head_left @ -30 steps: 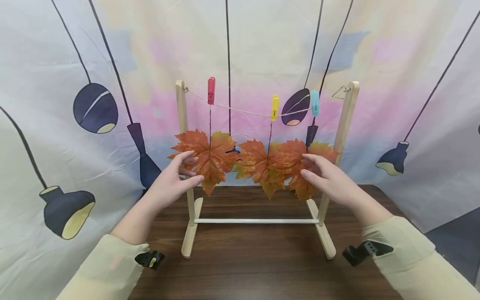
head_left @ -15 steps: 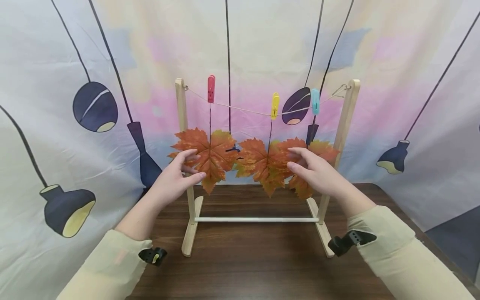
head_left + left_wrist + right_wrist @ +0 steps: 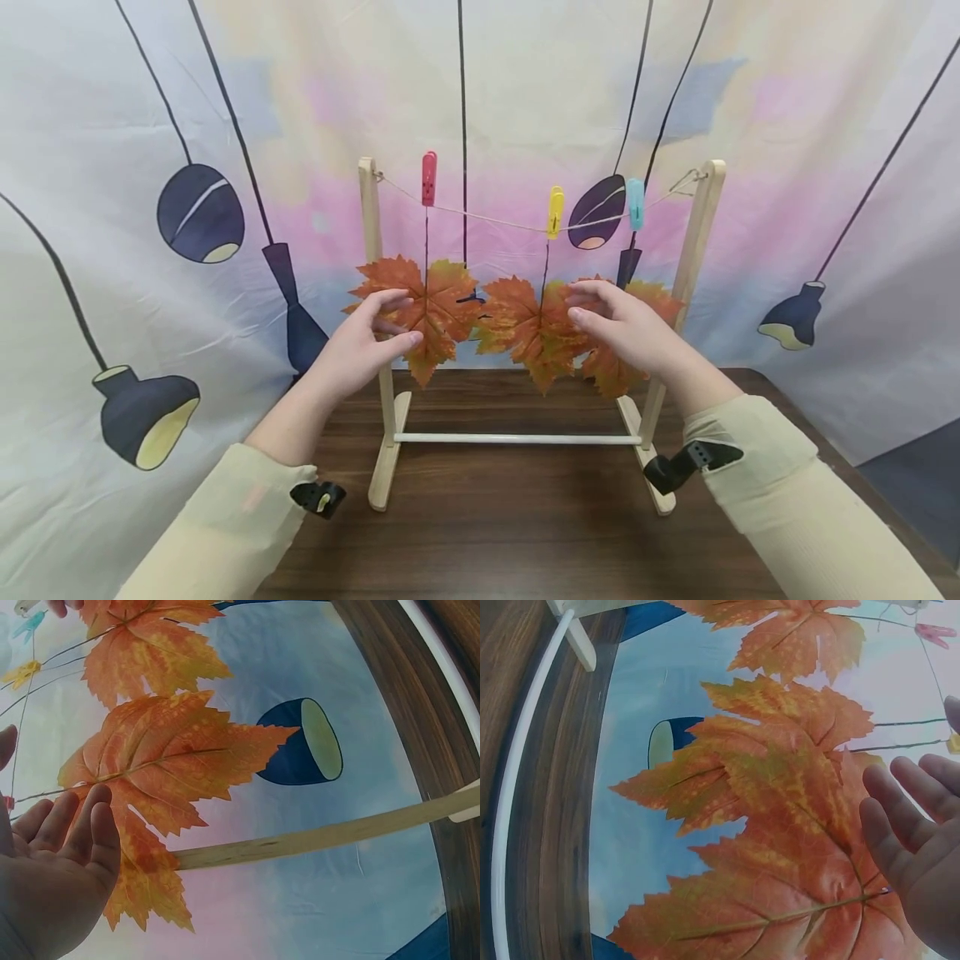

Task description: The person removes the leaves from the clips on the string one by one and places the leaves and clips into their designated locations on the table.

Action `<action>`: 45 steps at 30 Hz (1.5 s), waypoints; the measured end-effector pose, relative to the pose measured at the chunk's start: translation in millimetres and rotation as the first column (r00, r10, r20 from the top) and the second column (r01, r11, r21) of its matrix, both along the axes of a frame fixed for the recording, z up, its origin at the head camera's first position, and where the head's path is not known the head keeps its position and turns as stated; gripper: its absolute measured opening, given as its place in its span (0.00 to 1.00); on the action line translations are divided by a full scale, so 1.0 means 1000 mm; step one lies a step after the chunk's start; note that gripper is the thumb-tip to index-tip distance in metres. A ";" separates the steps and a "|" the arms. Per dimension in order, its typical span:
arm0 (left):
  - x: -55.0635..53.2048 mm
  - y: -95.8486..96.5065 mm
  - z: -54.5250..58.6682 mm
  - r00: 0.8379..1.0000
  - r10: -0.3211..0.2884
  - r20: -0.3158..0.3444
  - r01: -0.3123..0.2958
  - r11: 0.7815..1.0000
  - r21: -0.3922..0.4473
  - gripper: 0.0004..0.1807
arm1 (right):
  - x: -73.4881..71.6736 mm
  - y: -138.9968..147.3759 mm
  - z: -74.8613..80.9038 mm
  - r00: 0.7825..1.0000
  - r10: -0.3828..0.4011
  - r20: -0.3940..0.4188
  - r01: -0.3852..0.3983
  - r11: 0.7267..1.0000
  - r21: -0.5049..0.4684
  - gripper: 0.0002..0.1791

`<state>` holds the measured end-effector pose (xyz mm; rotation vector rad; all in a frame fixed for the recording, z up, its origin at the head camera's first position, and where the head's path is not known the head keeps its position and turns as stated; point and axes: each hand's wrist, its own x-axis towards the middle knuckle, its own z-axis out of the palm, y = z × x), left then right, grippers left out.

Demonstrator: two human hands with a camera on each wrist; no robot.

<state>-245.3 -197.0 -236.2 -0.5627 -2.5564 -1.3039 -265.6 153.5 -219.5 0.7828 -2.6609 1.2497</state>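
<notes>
Three orange maple leaves hang by their stems from a string. A red clothespin (image 3: 428,178) carries the left leaf (image 3: 435,312), a yellow clothespin (image 3: 555,212) the middle leaf (image 3: 525,321), and a light blue clothespin (image 3: 635,204) the right leaf (image 3: 611,371). My left hand (image 3: 367,342) is in front of the left leaf, fingers loosely bent and holding nothing. In the left wrist view its fingertips (image 3: 97,799) overlap that leaf near the stem. My right hand (image 3: 622,321) covers part of the right leaf, fingers relaxed, with nothing in its grasp.
The string runs between two wooden posts (image 3: 697,233) of a stand on a dark wood table (image 3: 517,517). A white rod (image 3: 517,438) joins the stand's feet. Behind hangs a cloth backdrop (image 3: 525,100) printed with dark lamps.
My right hand has moved left, from the right leaf's outer part toward the middle leaf. My left hand has shifted little against its leaf. The view has turned slightly.
</notes>
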 end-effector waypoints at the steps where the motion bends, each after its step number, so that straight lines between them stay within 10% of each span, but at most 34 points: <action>1: 0.000 0.001 0.001 1.000 -0.003 0.001 0.003 1.000 0.003 0.35 | 0.000 -0.001 0.001 1.000 0.004 0.001 -0.004 1.000 -0.004 0.31; 26: -0.002 0.009 0.017 0.999 -0.003 0.046 0.002 1.000 0.005 0.34 | -0.005 -0.021 0.018 0.999 0.041 0.019 -0.039 0.996 -0.077 0.29; 45: -0.012 0.021 0.025 0.996 0.068 -0.050 -0.065 0.997 0.043 0.32 | -0.007 -0.043 0.032 0.997 0.071 0.022 -0.068 0.993 -0.094 0.28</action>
